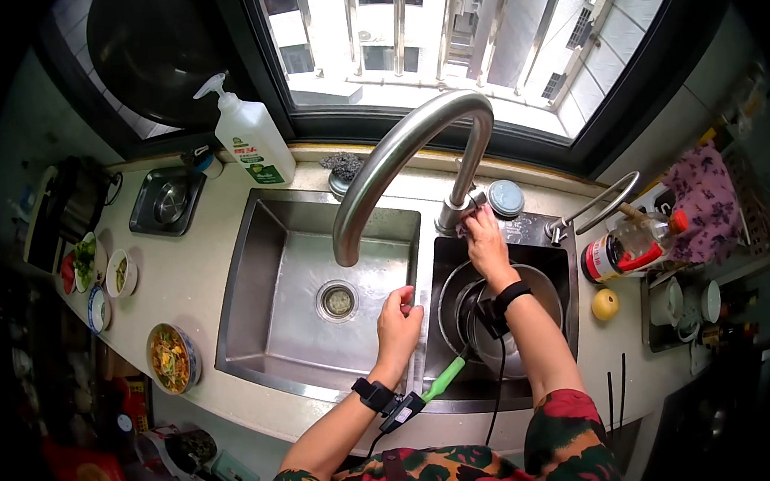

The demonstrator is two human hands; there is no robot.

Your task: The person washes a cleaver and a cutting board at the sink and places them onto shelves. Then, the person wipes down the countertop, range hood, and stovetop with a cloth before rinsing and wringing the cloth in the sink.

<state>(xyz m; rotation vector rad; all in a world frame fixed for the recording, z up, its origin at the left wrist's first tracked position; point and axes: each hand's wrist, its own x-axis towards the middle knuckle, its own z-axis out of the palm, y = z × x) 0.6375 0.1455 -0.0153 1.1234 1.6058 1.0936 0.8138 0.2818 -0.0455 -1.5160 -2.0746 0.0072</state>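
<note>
My right hand (486, 241) reaches over the right basin to the base of the curved steel faucet (403, 138), its fingers closed at the faucet's side lever. My left hand (398, 330) hovers above the divider between the basins, fingers loosely curled and partly apart, with nothing in them. In the left basin (295, 286) the drain (337, 302) shows. Metal pots (530, 298) fill the right basin, below my right forearm. A green handle (445, 378) sticks out of that basin near my left wrist.
A white pump bottle (254, 138) stands behind the left basin. Left on the counter are a bowl of food (173, 359), small bowls and a metal tray (144, 215). To the right are a sauce bottle (606, 258), a yellow fruit (605, 305) and a small tap (608, 205).
</note>
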